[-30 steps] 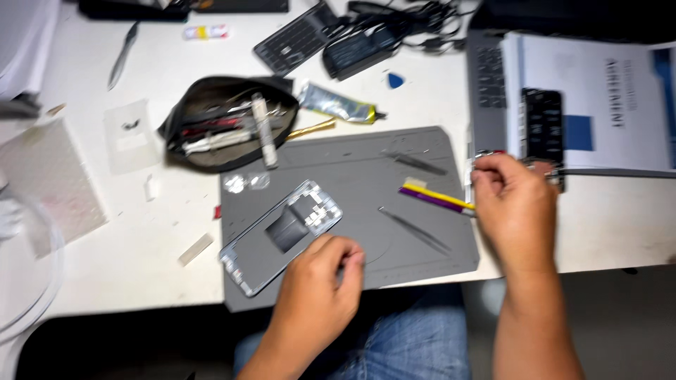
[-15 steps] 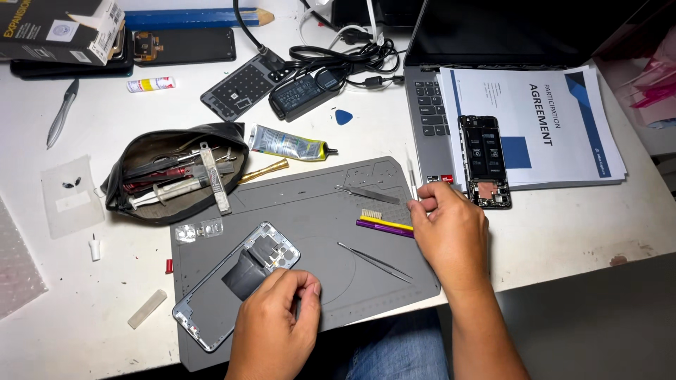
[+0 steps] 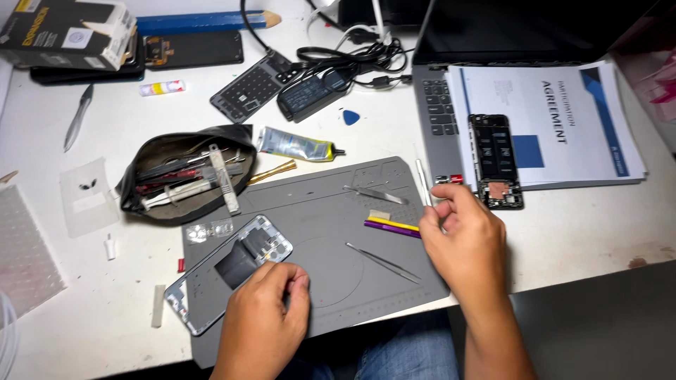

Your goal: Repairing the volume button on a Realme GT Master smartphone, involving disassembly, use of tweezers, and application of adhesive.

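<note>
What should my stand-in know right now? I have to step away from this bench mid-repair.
Left hand: rests on the grey mat, fingertips at the lower end of the phone frame; not gripping it.
Right hand: at the mat's right edge, pinching a thin white tool; what else it holds is hidden.
On the mat: frame lying flat and opened, tweezers, yellow and purple picks, a metal blade.
Off the mat: phone board on the papers over the laptop, tool pouch, glue tube.
Done: phone is apart. Left: frame still bare, board not back in.
</note>
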